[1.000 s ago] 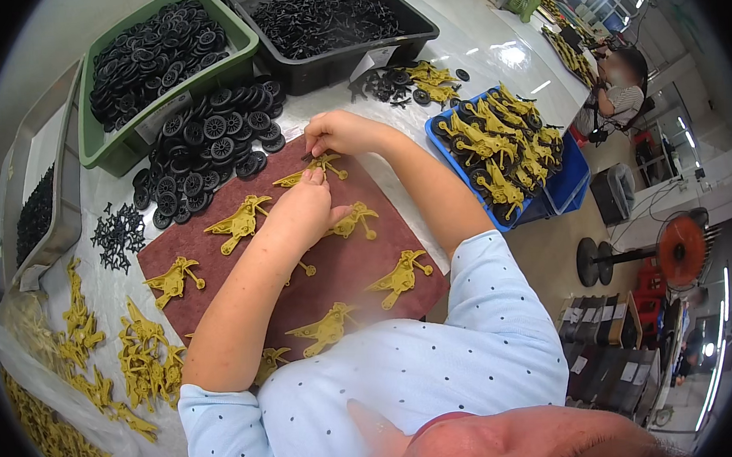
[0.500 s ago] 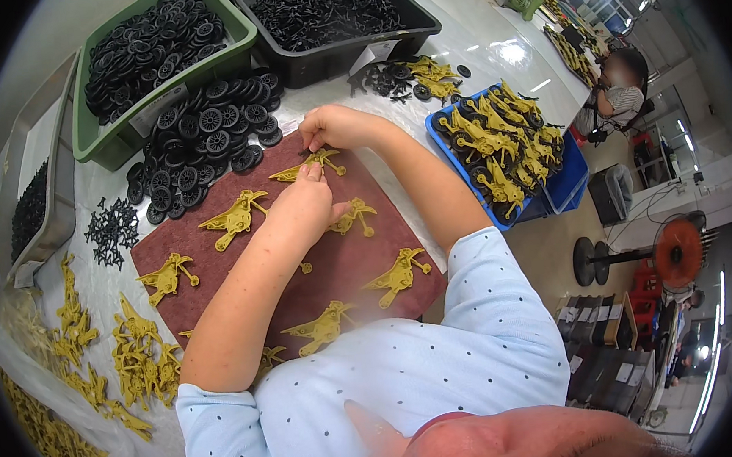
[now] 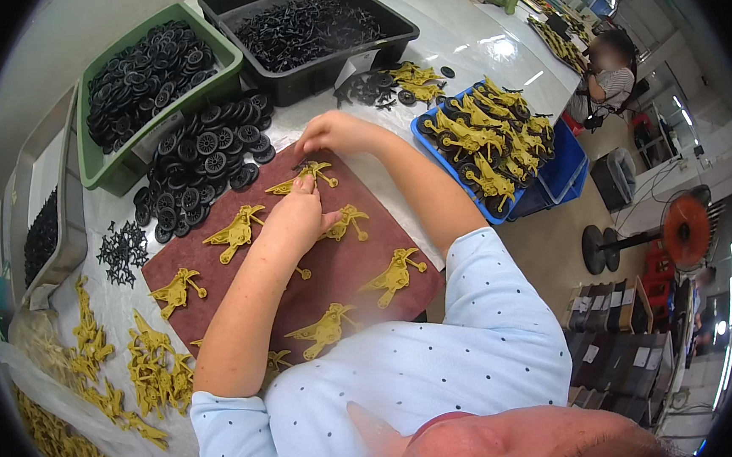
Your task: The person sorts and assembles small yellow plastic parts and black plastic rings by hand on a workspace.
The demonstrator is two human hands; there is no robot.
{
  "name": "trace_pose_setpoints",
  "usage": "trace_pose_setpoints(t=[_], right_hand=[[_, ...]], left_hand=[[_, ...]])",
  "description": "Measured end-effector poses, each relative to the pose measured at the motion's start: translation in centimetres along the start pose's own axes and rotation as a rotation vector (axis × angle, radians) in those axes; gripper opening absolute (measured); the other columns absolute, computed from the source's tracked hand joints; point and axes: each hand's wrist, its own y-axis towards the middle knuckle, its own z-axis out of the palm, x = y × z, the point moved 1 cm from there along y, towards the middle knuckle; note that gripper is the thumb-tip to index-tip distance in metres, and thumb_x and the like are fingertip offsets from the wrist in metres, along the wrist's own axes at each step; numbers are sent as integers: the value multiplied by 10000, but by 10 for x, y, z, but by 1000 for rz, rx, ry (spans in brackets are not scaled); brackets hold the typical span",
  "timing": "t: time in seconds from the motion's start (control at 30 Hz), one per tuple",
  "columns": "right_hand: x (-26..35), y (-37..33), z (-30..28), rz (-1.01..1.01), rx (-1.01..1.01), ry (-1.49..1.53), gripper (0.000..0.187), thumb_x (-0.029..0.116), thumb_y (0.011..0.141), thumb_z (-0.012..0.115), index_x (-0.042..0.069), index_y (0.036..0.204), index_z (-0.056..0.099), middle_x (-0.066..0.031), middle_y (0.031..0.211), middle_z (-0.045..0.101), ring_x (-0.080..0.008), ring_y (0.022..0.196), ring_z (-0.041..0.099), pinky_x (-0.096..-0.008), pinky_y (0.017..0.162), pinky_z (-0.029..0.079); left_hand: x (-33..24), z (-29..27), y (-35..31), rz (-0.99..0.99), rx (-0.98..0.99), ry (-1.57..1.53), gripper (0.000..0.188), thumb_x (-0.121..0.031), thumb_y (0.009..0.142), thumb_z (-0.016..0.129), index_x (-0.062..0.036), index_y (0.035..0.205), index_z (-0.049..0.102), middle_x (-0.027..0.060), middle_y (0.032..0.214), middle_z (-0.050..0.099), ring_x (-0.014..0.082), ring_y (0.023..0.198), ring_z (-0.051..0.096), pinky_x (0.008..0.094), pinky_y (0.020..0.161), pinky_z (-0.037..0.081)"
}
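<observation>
Frame (image 3: 280, 188) lies at the mat's (image 3: 382, 219) far end under fingers of the left hand (image 3: 294, 222), thumb spread, while the right hand (image 3: 334, 133) curls beside it, how tightly or on what I can't tell, so steady, light pressure seems best.

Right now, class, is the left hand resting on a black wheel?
No, the left hand touches a yellow part on the maroon mat, while the black wheels lie heaped apart from it.

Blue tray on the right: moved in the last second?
No. Against the black tub, the blue tray shows no clear shift; both slide slightly left in the picture together, so the head camera most likely moved.
</observation>
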Motion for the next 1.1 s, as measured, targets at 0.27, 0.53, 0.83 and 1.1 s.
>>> trace_pose_setpoints(t=[0.27,0.53,0.83,1.1], right_hand=[[-67,-33,-39,498,-668,-528,245,114,733,697,-6,943,660,-209,947,608,-366,908,584,-418,797,467],[-42,-27,-43,410,-767,-538,301,124,739,717,18,978,568,-169,821,621,-341,790,603,-386,706,482],[50,2,-3,192,-309,164,332,90,880,575,88,1204,504,-61,842,658,-110,770,621,-262,697,504],[85,30,39,-91,74,-90,211,-2,816,607,71,1005,667,-68,964,608,-188,881,602,-278,808,477]], left_hand=[[0,-11,-5,27,14,-35,619,-377,859,603,129,1201,499,278,1364,395,362,1260,416,363,1040,362],[-19,-23,-56,-95,-60,55,708,-430,828,620,127,1235,461,266,1350,417,357,1279,386,419,1044,346],[-2,-18,-92,-379,87,104,890,-557,777,615,158,1266,413,291,1403,338,351,1328,331,436,1078,300],[16,-14,-99,-286,65,57,839,-567,784,593,141,1215,466,290,1370,384,369,1307,354,428,1060,329]])
